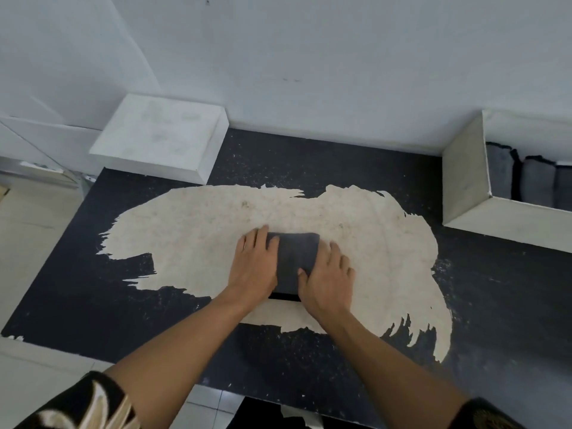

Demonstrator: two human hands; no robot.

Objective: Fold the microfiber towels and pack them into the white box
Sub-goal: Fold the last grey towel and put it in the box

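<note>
While your left hand (255, 264) and right hand (328, 275) lie flat, fingers straight, on the folded grey towel (296, 257), centre of the table (356, 162), press evenly and square the edges before lifting. White box (464, 184) at two o'clock holds upright folded towels (533, 184); match their size.

A black, speckled table (325, 159), its top worn to a large pale patch (198, 221) in the middle, stood against a plain white wall (325, 51) behind it, with pale floor tiles (28, 236) to its left and below its near edge, under soft, even light.
</note>
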